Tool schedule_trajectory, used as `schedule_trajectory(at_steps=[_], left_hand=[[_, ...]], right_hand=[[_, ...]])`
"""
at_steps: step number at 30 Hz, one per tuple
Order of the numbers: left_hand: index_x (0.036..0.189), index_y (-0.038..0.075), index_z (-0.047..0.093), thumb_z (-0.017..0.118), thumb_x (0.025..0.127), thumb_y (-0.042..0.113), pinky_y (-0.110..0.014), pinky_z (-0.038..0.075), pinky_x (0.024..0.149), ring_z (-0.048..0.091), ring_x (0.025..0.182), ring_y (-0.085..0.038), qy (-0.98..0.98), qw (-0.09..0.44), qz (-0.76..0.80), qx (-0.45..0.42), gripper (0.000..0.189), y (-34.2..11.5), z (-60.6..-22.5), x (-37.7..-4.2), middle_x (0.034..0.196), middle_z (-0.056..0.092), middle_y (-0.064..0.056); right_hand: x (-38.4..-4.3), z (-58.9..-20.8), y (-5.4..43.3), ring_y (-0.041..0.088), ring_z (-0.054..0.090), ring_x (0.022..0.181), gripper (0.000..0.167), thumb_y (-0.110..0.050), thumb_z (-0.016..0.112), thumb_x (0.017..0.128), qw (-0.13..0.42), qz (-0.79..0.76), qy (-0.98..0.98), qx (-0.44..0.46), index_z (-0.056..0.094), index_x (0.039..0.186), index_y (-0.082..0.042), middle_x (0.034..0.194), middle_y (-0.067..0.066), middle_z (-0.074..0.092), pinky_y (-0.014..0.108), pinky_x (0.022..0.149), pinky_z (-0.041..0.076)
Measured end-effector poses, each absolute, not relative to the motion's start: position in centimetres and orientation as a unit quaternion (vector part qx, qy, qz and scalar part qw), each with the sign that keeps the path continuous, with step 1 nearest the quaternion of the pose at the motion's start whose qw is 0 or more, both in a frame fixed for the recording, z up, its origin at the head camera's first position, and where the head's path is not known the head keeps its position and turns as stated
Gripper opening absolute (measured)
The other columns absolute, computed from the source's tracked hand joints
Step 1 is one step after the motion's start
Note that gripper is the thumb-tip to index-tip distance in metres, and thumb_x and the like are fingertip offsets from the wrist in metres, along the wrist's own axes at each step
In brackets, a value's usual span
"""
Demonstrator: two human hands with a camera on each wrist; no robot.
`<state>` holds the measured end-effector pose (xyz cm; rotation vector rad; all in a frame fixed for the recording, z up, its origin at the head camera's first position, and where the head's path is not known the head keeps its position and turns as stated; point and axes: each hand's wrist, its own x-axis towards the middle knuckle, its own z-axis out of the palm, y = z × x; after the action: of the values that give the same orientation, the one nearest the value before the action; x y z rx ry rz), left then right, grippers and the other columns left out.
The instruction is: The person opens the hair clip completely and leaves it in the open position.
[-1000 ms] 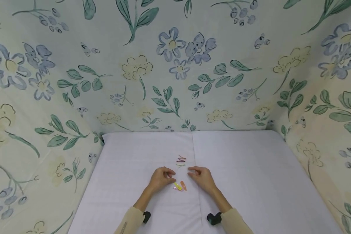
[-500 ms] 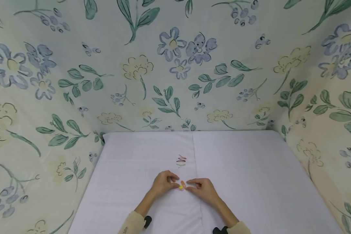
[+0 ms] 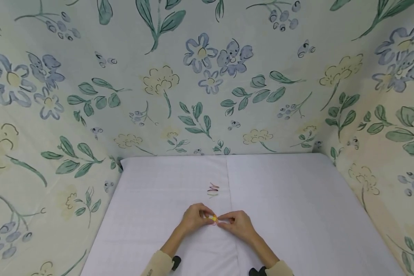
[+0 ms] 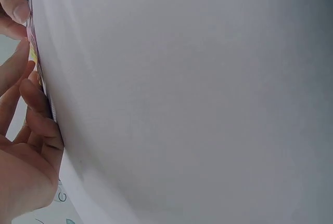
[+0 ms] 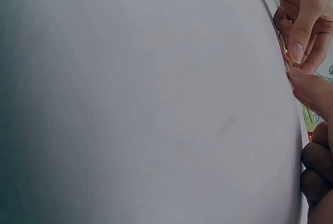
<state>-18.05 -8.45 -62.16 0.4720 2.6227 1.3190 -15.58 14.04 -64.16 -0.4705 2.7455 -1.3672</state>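
In the head view, both hands meet over a small bunch of hair clips on the white cloth. My left hand (image 3: 196, 217) pinches at the yellow hair clip (image 3: 214, 218) with thumb and forefinger. From the other side, my right hand (image 3: 239, 223) holds its thumb and forefinger close together at the orange hair clip (image 3: 217, 220). A pink hair clip (image 3: 214, 224) shows just below them. Fingertips hide much of the bunch. At the edge of the left wrist view, a bit of yellow (image 4: 34, 55) shows between the two hands.
Farther back on the white-covered table (image 3: 279, 199) lie several more clips, dark red ones (image 3: 212, 189) and a greenish one (image 3: 212, 195) in front of them. A floral cloth (image 3: 207, 115) hangs behind the table and along both sides.
The right hand has come down and left to the orange clip. My left hand has shifted slightly right and down. The near clips are now drawn together between the fingertips.
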Motion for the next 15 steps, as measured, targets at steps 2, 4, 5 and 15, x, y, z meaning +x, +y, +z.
schedule_trajectory(at_steps=[2,4,5,15], left_hand=[[0.093,0.015,0.083,0.093,0.075,0.018,-0.018,0.04,0.059,0.049,0.066,0.0,0.878,0.088,0.443,0.16,0.021,-8.39,-62.22,-18.04,0.082,0.069,-0.003],[0.093,0.015,0.083,0.093,0.075,0.017,-0.018,0.04,0.058,0.049,0.066,0.0,0.877,0.088,0.443,0.161,0.021,-8.36,-62.3,-18.05,0.082,0.069,-0.003],[0.094,0.015,0.082,0.093,0.075,0.017,-0.018,0.04,0.058,0.049,0.065,0.0,0.878,0.089,0.442,0.16,0.021,-8.35,-62.35,-18.06,0.081,0.069,-0.003],[0.088,0.014,0.081,0.089,0.077,0.008,-0.019,0.041,0.055,0.049,0.06,0.001,0.882,0.068,0.44,0.156,0.015,-8.09,-62.77,-18.3,0.076,0.069,0.0]], right_hand=[[-15.62,-64.23,14.05,-0.006,0.026,0.046,0.019,-0.028,0.088,0.083,0.02,-0.438,0.886,-0.154,0.084,0.098,-0.016,0.05,-0.016,0.037,0.015,0.046,0.023],[-15.66,-64.29,14.04,-0.007,0.026,0.046,0.019,-0.028,0.087,0.083,0.021,-0.437,0.886,-0.154,0.084,0.098,-0.016,0.05,-0.016,0.037,0.014,0.046,0.023],[-15.68,-64.31,14.03,-0.006,0.026,0.046,0.019,-0.028,0.087,0.083,0.021,-0.438,0.885,-0.155,0.084,0.098,-0.016,0.05,-0.016,0.037,0.014,0.046,0.023],[-15.69,-64.29,13.99,-0.008,0.023,0.045,0.006,-0.02,0.083,0.089,0.006,-0.44,0.885,-0.151,0.085,0.094,-0.018,0.049,-0.018,0.033,0.014,0.045,0.021]])
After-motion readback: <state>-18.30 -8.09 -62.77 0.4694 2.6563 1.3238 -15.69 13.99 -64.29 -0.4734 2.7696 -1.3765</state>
